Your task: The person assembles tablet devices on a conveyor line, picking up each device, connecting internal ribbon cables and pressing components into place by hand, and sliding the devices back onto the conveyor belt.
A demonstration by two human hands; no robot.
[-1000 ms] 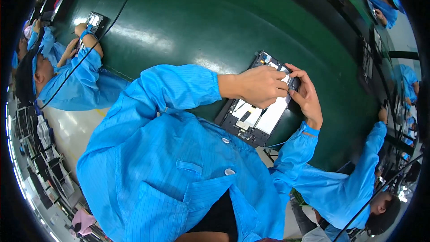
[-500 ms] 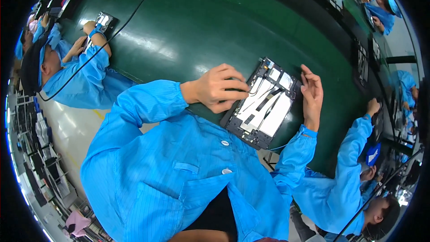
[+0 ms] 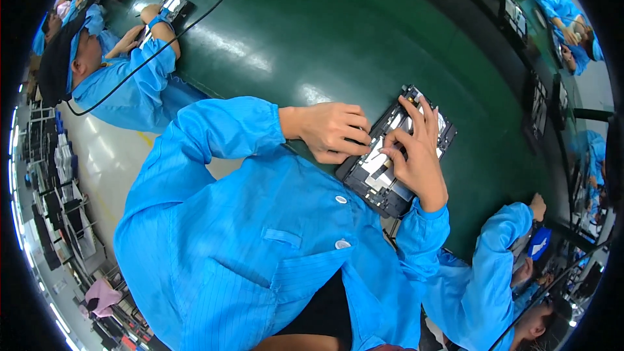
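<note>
While the opened tablet-like device [image 3: 379, 188] lies on the green worktop [image 3: 312, 39], the left hand [image 3: 331, 131], fingers half curled, is at its left edge; the right hand [image 3: 419, 156] arches over its middle, thumb near forefinger. Whether either grips anything cannot be told.

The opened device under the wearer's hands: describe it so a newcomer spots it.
Find the green table, then its near edge by the wearer's blue jacket. There lies an opened device, flat, rectangular and black-framed, with white panels inside. Unlike the smaller-looking device at upper left, it has the wearer's left hand at its left edge and right hand over it.
</note>
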